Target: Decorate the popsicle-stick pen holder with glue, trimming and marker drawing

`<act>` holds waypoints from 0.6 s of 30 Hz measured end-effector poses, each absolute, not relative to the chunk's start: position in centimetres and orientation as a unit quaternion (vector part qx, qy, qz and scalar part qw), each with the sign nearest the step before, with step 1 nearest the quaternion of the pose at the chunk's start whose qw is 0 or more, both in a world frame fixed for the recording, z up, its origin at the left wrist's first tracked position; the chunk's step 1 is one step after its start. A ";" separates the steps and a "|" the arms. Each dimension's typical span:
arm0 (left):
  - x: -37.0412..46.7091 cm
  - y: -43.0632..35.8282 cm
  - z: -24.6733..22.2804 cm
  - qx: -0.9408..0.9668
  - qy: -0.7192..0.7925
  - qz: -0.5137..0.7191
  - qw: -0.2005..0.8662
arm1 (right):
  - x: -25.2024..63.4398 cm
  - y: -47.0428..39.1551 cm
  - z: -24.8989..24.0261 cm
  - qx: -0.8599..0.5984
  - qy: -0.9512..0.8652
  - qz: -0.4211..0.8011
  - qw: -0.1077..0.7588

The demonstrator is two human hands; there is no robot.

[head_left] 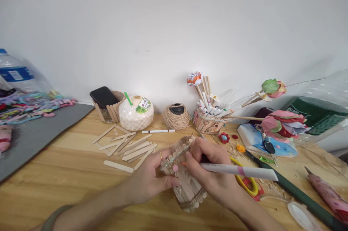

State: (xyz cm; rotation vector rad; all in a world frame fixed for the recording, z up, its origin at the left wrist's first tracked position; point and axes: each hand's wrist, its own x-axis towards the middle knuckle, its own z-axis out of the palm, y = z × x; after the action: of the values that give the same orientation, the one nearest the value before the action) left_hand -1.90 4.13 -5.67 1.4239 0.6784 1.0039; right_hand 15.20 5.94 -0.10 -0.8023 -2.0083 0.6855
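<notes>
My left hand (152, 178) grips a small box of wooden craft sticks (187, 187) by its left side, thumb on the front face. The box is tilted and has scalloped edges, a glittery trim and a flower with a pink centre (175, 168). My right hand (210, 166) is closed around a white marker with a pink band (240, 170). The marker's orange tip points at the box front, close beside the flower; whether it touches cannot be made out. Part of the box's upper right is hidden behind my right fingers.
Loose craft sticks (118, 166) lie left of the box. Behind stand a stick holder with a phone (104, 97), a white coconut (136, 115), twine (176, 118) and a marker basket (209, 122). Yellow-handled scissors (254, 187) and paper flowers (284, 124) are at right.
</notes>
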 end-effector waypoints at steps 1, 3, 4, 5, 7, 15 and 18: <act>-1.9 4.1 -5.6 0.615 0.289 0.433 0.593 | 15.2 6.0 -0.1 -0.319 -0.804 0.271 0.423; -1.9 4.2 -5.5 0.615 0.284 0.434 0.595 | 15.2 6.0 -0.1 -0.319 -0.805 0.268 0.422; -1.9 4.2 -5.4 0.614 0.281 0.433 0.598 | 15.2 6.0 -0.1 -0.320 -0.804 0.269 0.423; -1.9 4.2 -5.4 0.612 0.280 0.432 0.600 | 15.2 5.9 -0.1 -0.320 -0.803 0.270 0.425; -1.9 4.2 -5.5 0.611 0.278 0.432 0.603 | 15.2 5.9 -0.1 -0.321 -0.801 0.271 0.426; -1.9 4.1 -5.5 0.622 0.283 0.438 0.584 | 15.1 5.8 0.1 -0.295 -0.816 0.272 0.416; -1.9 4.2 -5.4 0.623 0.287 0.434 0.583 | 15.0 5.8 0.2 -0.299 -0.820 0.274 0.405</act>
State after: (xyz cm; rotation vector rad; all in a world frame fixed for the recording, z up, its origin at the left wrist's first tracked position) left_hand -1.89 4.19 -5.37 1.4551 0.6707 1.0138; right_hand 15.02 5.79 0.15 -0.7551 -2.0694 0.6905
